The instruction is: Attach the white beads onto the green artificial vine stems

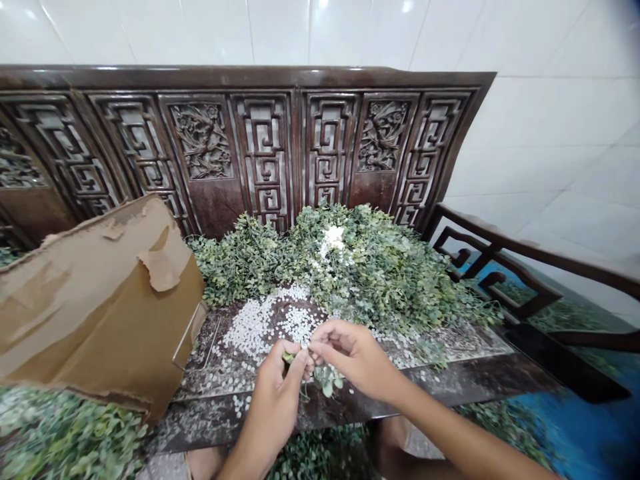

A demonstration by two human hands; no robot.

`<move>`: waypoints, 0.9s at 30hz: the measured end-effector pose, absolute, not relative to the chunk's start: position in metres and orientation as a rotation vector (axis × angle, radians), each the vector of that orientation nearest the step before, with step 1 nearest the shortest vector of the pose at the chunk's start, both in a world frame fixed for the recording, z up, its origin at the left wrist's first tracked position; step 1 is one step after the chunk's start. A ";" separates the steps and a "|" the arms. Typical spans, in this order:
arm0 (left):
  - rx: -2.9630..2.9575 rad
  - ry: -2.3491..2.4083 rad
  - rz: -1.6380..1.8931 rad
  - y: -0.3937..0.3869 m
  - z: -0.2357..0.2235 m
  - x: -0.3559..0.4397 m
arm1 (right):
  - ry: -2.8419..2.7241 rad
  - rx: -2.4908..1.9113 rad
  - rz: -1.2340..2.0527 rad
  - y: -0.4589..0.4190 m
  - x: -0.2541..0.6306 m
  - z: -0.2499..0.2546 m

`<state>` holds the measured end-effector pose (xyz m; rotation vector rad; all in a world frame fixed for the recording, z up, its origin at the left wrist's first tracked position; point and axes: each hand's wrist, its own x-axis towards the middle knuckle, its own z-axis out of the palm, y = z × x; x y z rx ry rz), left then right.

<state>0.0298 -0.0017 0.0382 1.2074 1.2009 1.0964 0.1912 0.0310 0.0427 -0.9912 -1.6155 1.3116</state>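
Your left hand (274,407) and right hand (350,353) were closed in a pinch, fingertips together on a small green sprig (325,379) held just above the carved wooden desk (450,381). White flecks (260,327) lay scattered across the desk, beside a heap of leafy stems (360,267) and a torn cardboard sheet (100,313).

A dark carved wooden bench (440,380) carries a heap of green leafy sprigs (360,267) against its back, white flecks (255,330) scattered toward the front edge, and a cardboard box (100,313) at the left end.
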 end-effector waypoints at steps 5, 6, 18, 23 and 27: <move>1.130 1.132 1.082 -0.003 0.041 0.029 | -1.666 -0.972 1.326 0.031 0.193 0.043; 1.102 1.109 1.085 -0.003 0.041 0.030 | -1.657 -0.972 1.331 0.031 0.193 0.043; 0.769 0.986 1.061 -0.005 0.051 0.031 | -1.466 -0.911 1.563 0.031 0.186 0.043; 0.705 0.971 1.114 -0.007 0.046 0.033 | -1.406 -0.903 1.584 0.029 0.183 0.037; 0.684 0.969 1.149 -0.008 0.044 0.034 | -1.435 -0.896 1.544 0.028 0.181 0.040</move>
